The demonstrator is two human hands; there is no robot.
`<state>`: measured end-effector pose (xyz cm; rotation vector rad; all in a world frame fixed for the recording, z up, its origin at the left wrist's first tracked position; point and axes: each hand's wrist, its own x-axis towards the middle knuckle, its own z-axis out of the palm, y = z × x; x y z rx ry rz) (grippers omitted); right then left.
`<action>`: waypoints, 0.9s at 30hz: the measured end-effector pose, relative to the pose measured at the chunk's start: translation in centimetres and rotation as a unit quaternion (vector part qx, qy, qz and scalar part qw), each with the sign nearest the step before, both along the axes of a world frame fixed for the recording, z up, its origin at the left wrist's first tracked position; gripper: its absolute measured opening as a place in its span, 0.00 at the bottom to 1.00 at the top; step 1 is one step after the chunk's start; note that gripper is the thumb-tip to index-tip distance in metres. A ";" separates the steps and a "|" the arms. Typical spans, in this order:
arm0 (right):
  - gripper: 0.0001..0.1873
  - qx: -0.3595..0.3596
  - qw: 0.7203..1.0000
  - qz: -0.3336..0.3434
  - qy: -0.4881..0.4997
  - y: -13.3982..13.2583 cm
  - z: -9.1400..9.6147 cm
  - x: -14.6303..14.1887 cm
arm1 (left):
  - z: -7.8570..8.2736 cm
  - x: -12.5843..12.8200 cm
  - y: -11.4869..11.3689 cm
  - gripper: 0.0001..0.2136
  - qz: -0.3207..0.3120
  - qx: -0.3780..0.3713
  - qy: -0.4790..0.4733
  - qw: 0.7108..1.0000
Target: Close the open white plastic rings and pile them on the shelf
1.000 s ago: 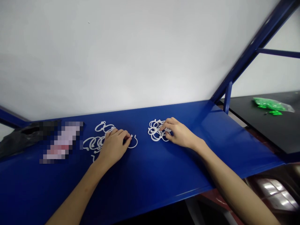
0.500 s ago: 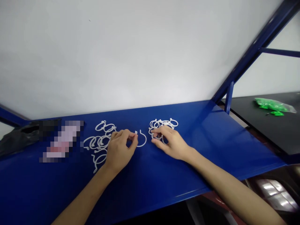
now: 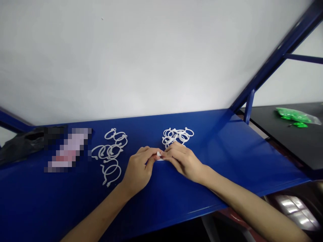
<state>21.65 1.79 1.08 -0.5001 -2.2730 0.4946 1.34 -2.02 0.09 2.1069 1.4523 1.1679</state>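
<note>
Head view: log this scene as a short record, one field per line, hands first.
Left hand: fingertips pinched on a white ring, mostly hidden by the fingers
Right hand: fingertips at the same ring, meeting the left
Left group of rings: spread loosely, some with open ends
Right group of rings: clustered just beyond the right hand
Work surface: blue table
Far left: black bag, beside a pixelated patch, contents unreadable
Far right: green items in clear plastic on a black surface
</note>
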 end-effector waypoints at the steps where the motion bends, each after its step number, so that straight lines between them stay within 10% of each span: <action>1: 0.09 0.008 1.000 0.005 -0.009 -0.1 0.0 0.0 | -0.1 -0.1 0.0 0.13 -0.010 0.013 0.010 1.000; 10: 0.07 0.036 0.990 -0.136 0.009 2.2 -0.2 0.8 | 0.0 -2.4 2.5 0.18 0.027 0.023 0.147 0.989; 17: 0.07 0.009 0.982 -0.159 -0.100 4.7 0.1 3.5 | -0.5 -8.5 4.4 0.23 0.192 -0.067 0.399 0.894; 27: 0.07 0.053 0.963 -0.195 -0.181 5.2 -0.3 3.6 | -1.1 -9.1 4.6 0.16 0.188 -0.071 0.392 0.898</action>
